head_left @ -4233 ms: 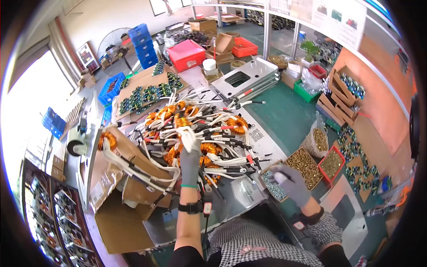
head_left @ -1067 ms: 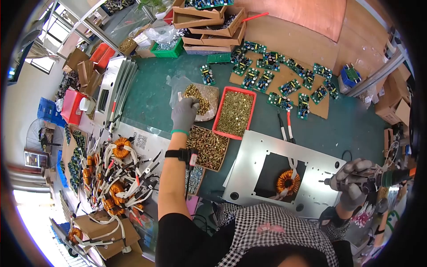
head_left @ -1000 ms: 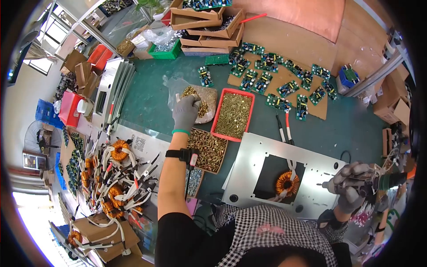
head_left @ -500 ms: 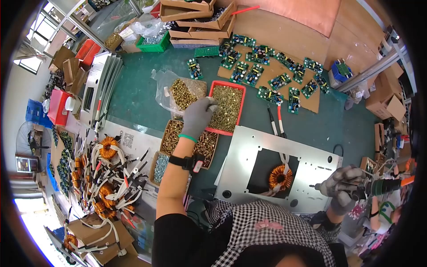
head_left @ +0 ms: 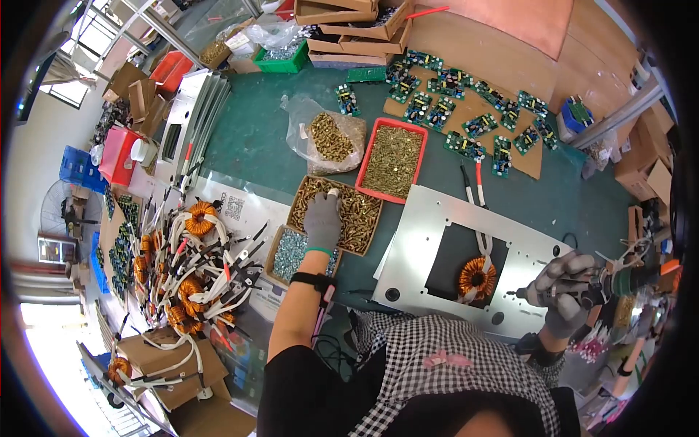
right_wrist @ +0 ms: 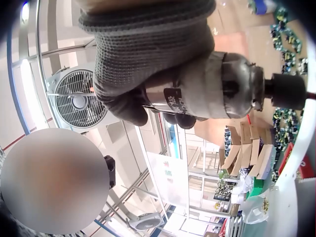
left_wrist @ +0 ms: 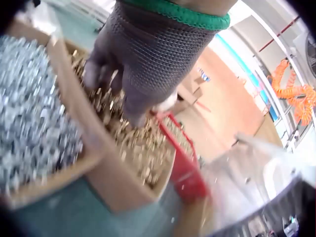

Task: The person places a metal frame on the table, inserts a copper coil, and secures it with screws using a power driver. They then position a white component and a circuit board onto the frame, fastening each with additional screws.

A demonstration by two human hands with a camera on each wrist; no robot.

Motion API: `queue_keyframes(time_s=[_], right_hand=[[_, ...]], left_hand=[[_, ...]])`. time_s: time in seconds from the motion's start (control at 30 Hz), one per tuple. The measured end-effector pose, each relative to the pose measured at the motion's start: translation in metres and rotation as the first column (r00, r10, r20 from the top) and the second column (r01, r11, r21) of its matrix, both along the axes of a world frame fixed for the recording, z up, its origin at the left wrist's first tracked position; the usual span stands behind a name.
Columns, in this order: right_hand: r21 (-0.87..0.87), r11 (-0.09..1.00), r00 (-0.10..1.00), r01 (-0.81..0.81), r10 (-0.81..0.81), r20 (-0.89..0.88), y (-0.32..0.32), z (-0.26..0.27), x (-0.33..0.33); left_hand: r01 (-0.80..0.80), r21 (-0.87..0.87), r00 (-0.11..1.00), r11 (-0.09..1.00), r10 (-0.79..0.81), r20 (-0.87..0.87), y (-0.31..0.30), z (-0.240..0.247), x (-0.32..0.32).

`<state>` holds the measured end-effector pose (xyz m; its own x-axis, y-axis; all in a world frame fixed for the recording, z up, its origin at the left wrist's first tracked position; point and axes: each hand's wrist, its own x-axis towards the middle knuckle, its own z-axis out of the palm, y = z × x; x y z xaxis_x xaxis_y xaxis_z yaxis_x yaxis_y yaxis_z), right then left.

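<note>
Brass-coloured fasteners [head_left: 358,215] fill a cardboard box [left_wrist: 116,182] on the green tabletop [head_left: 251,131], and the gloved left hand [head_left: 322,222] reaches down into them. Its fingers are bent and partly spread, with the tips among the pieces; whether that grip pinches any cannot be told, as the left wrist view is blurred. Silver-coloured pieces [head_left: 293,253] lie in a smaller box just beside it.

On the other side, the gloved right hand [head_left: 564,288] has its grip closed round the body of a power driver [right_wrist: 197,89]. The driver lies roughly level, its bit pointing inward near the right edge of a flat metal panel [head_left: 408,244]. Inside the panel's rectangular opening sits a copper-wound coil [head_left: 477,278], its pale leads running out past the far edge and ending in one red and one black sleeve.

Between the panel and a clear bag [head_left: 349,135] of brass-coloured pieces stands a red tray [head_left: 423,153], also full of small pieces. Green circuit boards [head_left: 480,125] are scattered beyond the panel, many on a cardboard sheet [head_left: 534,166]. More coils [head_left: 191,291] with white leads are heaped to the left.
</note>
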<state>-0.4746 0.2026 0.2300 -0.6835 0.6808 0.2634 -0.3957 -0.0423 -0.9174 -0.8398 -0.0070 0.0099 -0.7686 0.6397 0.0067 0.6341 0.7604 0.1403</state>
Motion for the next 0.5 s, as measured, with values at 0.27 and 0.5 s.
queue_keyframes(time_s=[0.27, 0.5], right_hand=[[-0.097, 0.99, 0.995, 0.099, -0.101, -0.016, -0.03, 0.013, 0.038], [-0.166, 0.969, 0.982, 0.184, -0.188, -0.014, -0.051, 0.024, 0.063]], left_hand=[[-0.342, 0.409, 0.769, 0.846, 0.002, 0.639, -0.001, 0.029, -0.022], [-0.794, 0.305, 0.224, 0.526, -0.213, 0.951, -0.031, 0.027, -0.043]])
